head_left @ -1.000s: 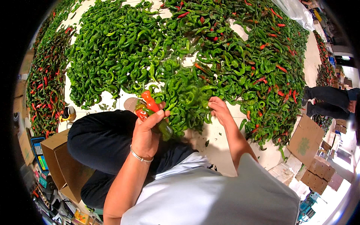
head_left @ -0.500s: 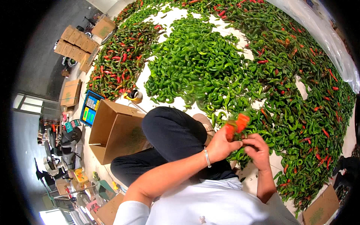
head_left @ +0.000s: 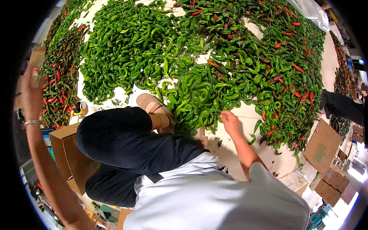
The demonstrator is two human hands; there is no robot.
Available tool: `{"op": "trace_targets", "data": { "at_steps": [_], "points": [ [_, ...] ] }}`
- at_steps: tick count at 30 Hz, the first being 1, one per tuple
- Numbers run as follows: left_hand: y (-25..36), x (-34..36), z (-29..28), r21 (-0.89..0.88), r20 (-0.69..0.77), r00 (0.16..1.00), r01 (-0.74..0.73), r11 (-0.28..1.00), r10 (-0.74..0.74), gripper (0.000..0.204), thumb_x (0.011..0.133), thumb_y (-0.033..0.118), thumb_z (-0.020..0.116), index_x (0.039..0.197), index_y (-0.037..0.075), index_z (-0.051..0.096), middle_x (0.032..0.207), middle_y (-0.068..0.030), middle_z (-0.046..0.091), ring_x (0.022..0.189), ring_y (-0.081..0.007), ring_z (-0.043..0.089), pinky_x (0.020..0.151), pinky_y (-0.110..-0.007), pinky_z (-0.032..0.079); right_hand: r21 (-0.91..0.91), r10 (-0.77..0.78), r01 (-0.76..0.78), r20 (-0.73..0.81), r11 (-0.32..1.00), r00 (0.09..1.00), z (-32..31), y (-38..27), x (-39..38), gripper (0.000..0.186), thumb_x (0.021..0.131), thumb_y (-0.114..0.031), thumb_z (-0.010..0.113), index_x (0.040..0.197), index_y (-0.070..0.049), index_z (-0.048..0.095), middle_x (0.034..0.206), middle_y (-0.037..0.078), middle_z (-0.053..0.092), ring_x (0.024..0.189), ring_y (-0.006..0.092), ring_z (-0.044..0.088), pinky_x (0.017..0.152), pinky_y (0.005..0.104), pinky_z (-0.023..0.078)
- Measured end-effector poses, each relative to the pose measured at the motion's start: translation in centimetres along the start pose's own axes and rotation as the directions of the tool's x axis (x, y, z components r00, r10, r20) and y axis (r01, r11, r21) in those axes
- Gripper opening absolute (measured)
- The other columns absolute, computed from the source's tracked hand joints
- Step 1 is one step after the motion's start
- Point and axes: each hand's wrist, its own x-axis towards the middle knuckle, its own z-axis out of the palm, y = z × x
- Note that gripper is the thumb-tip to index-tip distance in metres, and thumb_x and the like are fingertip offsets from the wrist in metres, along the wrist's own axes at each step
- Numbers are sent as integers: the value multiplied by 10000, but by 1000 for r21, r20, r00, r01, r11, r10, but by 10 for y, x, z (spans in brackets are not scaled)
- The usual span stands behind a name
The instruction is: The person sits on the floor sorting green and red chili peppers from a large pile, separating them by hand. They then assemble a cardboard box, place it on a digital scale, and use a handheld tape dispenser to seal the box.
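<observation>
My left hand (head_left: 32, 96), with a bracelet at its wrist, is stretched out to the far left beside a heap of dark green and red chili peppers (head_left: 57, 82). Motion smears its fingers, so whether they hold anything cannot be told. My right hand (head_left: 230, 122) is low at the near edge of the green peppers (head_left: 195, 94), its fingers curled together. Something green shows at those fingertips, too small to make out. Left of centre spreads a large heap of bright green peppers (head_left: 122, 46).
An open cardboard box (head_left: 63, 153) stands left of my bent legs (head_left: 115, 134). A mixed green and red pepper heap (head_left: 264, 76) covers the right side. Clear plastic sheeting (head_left: 314, 13) lies at the far right, a cardboard piece (head_left: 322, 147) at the near right. Another person's dark-clothed leg (head_left: 345, 105) shows there.
My view has turned to the right. My left hand, which held red peppers beside my right hand, has swung far out left. My right hand has lowered to the green peppers.
</observation>
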Motion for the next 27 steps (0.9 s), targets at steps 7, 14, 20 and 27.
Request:
{"op": "trace_targets", "data": {
  "at_steps": [7,14,20,27],
  "points": [
    [308,-63,-18,-887,324,915,206,414,240,298,749,108,629,1037,35,602,1153,-171,559,1095,-314,522,933,-359,407,-429,-176,225,152,875,973,43,-21,0,380,777,-170,605,1139,-203,492,918,145,617,829,359,587,716,427,475],
    [327,-101,12,-876,474,800,386,288,369,297,757,147,628,1024,20,604,1022,-183,607,931,-354,580,831,-373,455,-207,-218,208,-25,956,976,29,-42,22,156,834,-248,553,914,-187,673,761,81,658,681,272,624,667,390,502],
    [321,-92,27,-682,674,683,722,-120,282,284,837,112,601,1091,-10,568,951,-84,625,893,-126,570,774,-254,453,-125,-91,101,79,987,993,6,-40,24,213,795,-299,615,932,-136,605,782,61,655,703,275,617,647,350,482],
    [333,-89,23,-660,653,671,732,-171,350,298,838,114,598,1106,-13,560,978,-78,617,890,-140,571,781,-266,456,-97,-132,148,153,984,979,40,-35,42,140,795,-195,620,800,-73,550,764,96,599,728,251,577,673,334,463]
  ]
}}
